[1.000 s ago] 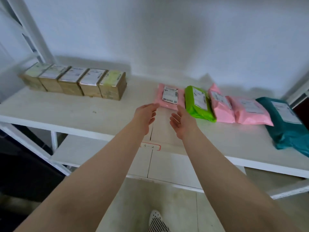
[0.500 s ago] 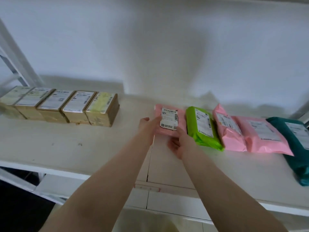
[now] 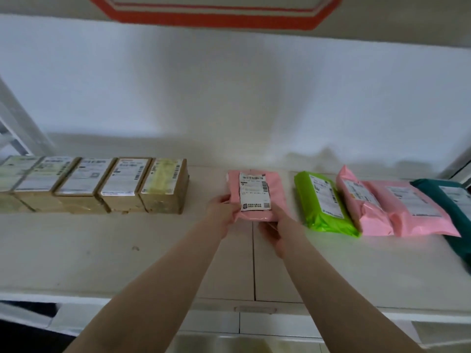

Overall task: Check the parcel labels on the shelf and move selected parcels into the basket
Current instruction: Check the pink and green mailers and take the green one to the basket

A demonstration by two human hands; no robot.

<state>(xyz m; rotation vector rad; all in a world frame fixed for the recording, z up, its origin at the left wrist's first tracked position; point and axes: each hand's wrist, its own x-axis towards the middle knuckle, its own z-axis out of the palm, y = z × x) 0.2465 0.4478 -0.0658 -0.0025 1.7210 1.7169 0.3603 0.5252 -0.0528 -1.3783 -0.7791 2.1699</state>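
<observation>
Nearest, two bare forearms reach over the white shelf (image 3: 76, 250). The left hand (image 3: 221, 209) and the right hand (image 3: 279, 231) both grip the near edge of a flat pink plastic parcel with a white label (image 3: 254, 194), fingers curled around it. To the right lie a green plastic parcel (image 3: 323, 202), two pink ones and a dark teal one. Far left stands a row of brown cardboard boxes (image 3: 102, 186).
</observation>
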